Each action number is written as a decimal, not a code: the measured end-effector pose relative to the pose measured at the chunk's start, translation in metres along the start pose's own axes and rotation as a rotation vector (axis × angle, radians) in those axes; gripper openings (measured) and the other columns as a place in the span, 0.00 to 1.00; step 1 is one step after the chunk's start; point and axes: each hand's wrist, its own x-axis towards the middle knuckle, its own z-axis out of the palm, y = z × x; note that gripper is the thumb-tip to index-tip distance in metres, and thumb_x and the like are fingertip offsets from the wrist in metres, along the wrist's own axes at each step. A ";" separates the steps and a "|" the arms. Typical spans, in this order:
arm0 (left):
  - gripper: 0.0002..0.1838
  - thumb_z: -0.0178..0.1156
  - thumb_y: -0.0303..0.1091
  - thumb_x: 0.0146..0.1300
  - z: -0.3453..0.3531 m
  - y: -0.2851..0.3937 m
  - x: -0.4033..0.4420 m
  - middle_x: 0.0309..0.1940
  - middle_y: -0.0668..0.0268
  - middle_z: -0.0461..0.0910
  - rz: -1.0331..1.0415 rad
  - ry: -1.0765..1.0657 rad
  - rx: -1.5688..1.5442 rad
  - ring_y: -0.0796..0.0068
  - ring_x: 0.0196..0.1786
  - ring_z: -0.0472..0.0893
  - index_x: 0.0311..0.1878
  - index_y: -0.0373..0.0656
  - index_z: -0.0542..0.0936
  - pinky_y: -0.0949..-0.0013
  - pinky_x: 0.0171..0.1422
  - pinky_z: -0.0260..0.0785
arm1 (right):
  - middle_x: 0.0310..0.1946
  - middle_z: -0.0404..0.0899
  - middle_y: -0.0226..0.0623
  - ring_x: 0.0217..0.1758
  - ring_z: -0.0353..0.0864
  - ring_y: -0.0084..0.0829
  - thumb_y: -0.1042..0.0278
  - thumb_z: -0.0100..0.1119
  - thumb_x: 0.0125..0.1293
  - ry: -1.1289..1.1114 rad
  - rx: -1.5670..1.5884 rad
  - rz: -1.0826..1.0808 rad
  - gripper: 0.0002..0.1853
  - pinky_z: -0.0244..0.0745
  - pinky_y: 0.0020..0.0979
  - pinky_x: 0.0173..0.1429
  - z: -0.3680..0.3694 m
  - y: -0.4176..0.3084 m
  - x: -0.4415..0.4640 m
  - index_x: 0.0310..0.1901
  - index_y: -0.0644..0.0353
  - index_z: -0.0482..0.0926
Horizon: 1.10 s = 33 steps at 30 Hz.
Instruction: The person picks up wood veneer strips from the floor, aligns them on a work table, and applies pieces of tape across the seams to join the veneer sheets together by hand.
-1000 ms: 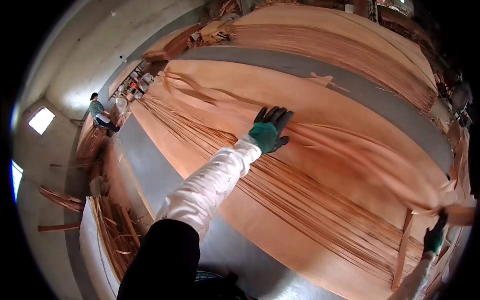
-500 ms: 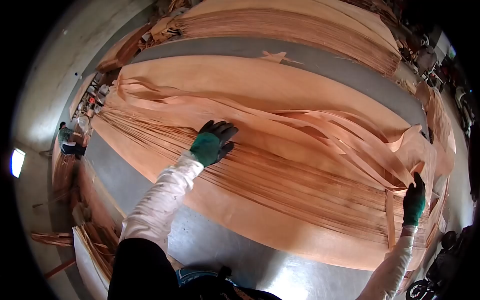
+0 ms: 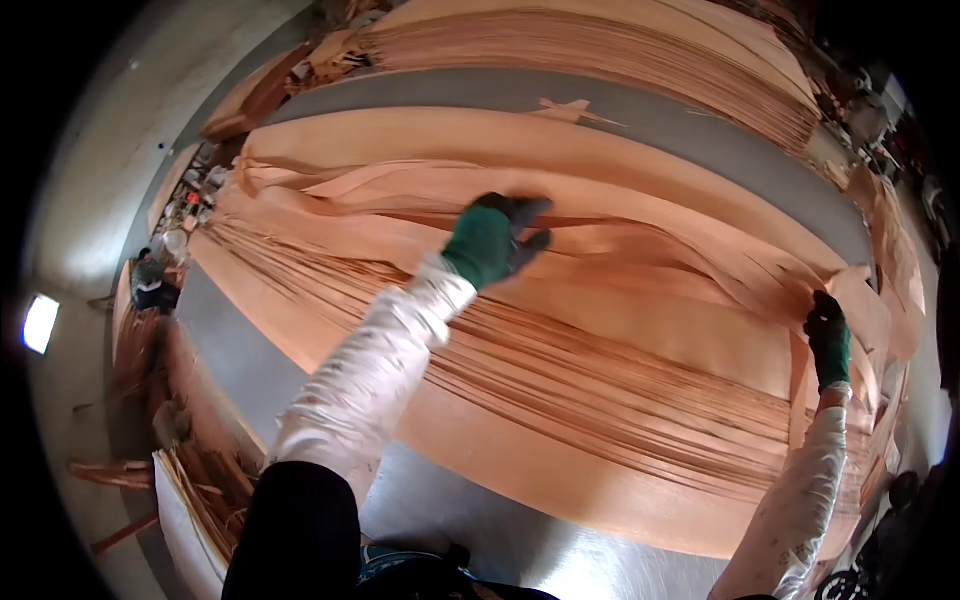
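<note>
Thin wood veneer sheets lie in a broad stack, their near edges fanned in layers. Across the stack's far half, a loose veneer sheet bulges in long waves. My left hand, in a green glove with dark fingers, is over the wavy sheet at mid-stack. Its fingers are stretched out with the thumb apart; whether it presses on the sheet is unclear. At the right end of the stack, my right hand, gloved alike, has its fingers curled at the loose sheet's end and appears to grip it.
The stack rests on a grey metal table. Beyond it stands another tall veneer stack, with a torn veneer scrap in front. A person sits far left. Veneer offcuts lean at lower left; motorbikes stand at right.
My left hand has moved forward and right over the stack. My right hand has moved away from me, its fingers now curled. The narrow loose folds have shifted back and spread into a wider wave.
</note>
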 end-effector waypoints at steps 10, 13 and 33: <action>0.12 0.64 0.44 0.56 0.021 0.028 -0.024 0.38 0.68 0.84 0.105 -0.636 0.317 0.63 0.49 0.80 0.42 0.53 0.83 0.49 0.76 0.48 | 0.52 0.80 0.46 0.57 0.78 0.44 0.74 0.56 0.62 -0.062 -0.324 -0.133 0.18 0.73 0.37 0.61 0.025 -0.093 -0.070 0.55 0.60 0.77; 0.05 0.66 0.38 0.51 0.008 0.040 -0.046 0.30 0.73 0.82 0.127 -0.475 0.238 0.68 0.44 0.80 0.32 0.58 0.82 0.50 0.76 0.48 | 0.50 0.81 0.43 0.49 0.82 0.36 0.75 0.55 0.62 -0.186 -0.155 -0.071 0.17 0.76 0.32 0.53 0.006 -0.108 -0.131 0.54 0.60 0.78; 0.15 0.66 0.34 0.59 -0.320 0.119 -0.291 0.32 0.62 0.85 -0.485 -0.938 -0.660 0.72 0.34 0.83 0.48 0.40 0.83 0.70 0.41 0.74 | 0.57 0.69 0.38 0.62 0.70 0.38 0.56 0.56 0.68 -0.485 1.800 0.348 0.27 0.67 0.41 0.63 0.144 -0.341 -0.393 0.65 0.59 0.64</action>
